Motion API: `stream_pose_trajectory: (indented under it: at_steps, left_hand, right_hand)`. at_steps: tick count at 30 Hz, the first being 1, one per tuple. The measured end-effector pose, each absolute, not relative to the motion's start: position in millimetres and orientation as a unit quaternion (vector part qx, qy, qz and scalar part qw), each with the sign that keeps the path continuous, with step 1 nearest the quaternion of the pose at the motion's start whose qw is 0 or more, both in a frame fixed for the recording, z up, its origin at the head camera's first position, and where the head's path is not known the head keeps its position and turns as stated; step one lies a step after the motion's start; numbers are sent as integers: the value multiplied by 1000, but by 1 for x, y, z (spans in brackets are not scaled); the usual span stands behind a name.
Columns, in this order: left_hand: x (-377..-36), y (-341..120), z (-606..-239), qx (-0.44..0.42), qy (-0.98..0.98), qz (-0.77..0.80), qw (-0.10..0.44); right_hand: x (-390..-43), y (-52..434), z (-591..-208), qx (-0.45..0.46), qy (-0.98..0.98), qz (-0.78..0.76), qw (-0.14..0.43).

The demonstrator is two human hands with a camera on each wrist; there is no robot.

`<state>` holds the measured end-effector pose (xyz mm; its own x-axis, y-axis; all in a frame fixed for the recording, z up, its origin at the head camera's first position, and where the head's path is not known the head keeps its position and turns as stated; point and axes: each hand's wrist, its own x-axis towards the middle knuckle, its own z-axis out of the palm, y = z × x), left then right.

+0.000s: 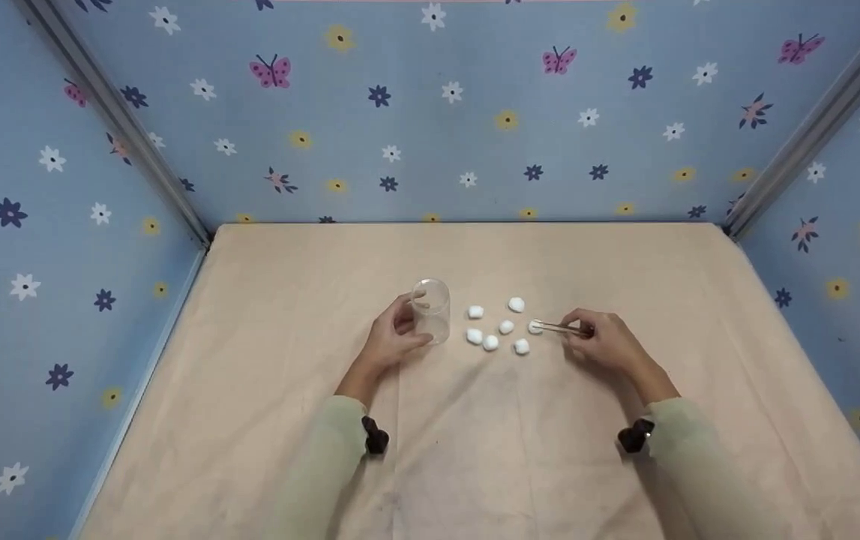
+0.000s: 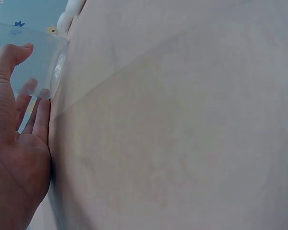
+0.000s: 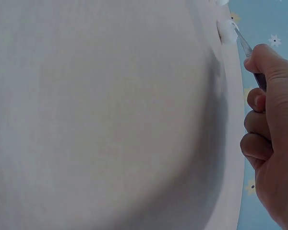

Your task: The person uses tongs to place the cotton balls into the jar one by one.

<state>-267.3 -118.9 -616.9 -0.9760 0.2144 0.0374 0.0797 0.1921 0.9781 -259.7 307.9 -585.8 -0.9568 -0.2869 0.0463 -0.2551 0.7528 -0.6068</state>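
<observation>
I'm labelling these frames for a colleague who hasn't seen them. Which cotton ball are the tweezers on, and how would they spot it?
On the beige table, a cluster of white cotton balls lies right of the clear cup. The cotton ball in question is the rightmost, nearest the right hand. It alone has the tweezers tips on it.

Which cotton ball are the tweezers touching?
The rightmost cotton ball, at the tips of the tweezers held in the right hand. The other five lie free to its left.
</observation>
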Motion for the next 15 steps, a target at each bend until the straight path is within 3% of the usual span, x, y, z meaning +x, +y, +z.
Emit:
stream_pose_trajectory:
  at_steps: [15]
  left_hand:
    - [-266,-118,-616,90,779,617,57]
  right_hand:
    - [-261,307,-591,-153,933,-326,12]
